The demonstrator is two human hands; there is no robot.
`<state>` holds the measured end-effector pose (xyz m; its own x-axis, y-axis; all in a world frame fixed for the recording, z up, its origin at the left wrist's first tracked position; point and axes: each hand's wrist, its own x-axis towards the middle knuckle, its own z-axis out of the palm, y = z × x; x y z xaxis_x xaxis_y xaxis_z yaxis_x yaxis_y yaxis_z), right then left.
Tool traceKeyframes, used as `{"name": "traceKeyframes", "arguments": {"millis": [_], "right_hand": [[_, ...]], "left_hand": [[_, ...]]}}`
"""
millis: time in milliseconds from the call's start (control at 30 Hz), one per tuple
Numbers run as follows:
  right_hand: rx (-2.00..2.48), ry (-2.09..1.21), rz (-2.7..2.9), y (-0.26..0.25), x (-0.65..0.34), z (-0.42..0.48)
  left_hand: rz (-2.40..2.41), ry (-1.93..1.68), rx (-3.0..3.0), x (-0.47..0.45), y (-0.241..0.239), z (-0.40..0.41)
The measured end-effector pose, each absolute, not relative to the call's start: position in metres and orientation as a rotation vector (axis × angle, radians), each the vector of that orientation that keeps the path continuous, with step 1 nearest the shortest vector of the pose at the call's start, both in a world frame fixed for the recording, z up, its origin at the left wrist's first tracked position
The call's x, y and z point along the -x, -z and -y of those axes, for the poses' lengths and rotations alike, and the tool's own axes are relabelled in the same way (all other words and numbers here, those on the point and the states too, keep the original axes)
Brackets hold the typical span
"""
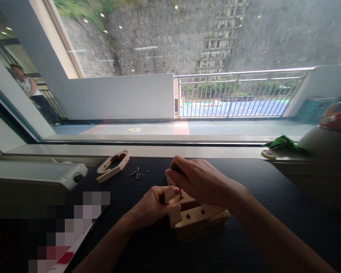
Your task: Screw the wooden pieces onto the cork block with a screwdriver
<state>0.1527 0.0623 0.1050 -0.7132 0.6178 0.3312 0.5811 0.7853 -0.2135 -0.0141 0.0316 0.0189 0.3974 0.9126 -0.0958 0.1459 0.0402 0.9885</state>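
1. Wooden frame [195, 215]: we find it on a brown block [220, 220] on the tabletop [252, 170]. If downward force falls off-centre, the frame could rock or slide, since we see no clamp.
2. Driver [180, 192]: its shaft stands near upright, with the tip at the frame's far rail. We cannot tell whether a screw sits beneath. Tilting under load could make the tip skip and score the wood.
3. Left hand [152, 206]: it grips the pronged end, fingertips close to the shaft. Should the tip slip, we judge these fingers most exposed.
4. Right hand [200, 178]: it is closed around the dark handle and hides part of the frame. Misalignment could therefore pass unnoticed.
5. Loose screws [138, 174]: they lie uncontained, beyond the left hand. A knock could scatter them.
6. Second wooden part [115, 171]: it lies near the tabletop's far-left edge; a careless sweep could push it off.
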Motion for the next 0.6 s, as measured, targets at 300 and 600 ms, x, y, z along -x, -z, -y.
{"name": "traceKeyframes", "arguments": {"millis": [300, 600], "right_hand": [[0.977, -0.164, 2.467, -0.1, -0.157, -0.073], [0.87, -0.171, 2.467, -0.11, -0.168, -0.067]], "left_hand": [[-1.096, -0.791, -1.342, 0.008, -0.021, -0.031], [-1.105, -0.794, -1.311, 0.008, -0.021, -0.03]]}}
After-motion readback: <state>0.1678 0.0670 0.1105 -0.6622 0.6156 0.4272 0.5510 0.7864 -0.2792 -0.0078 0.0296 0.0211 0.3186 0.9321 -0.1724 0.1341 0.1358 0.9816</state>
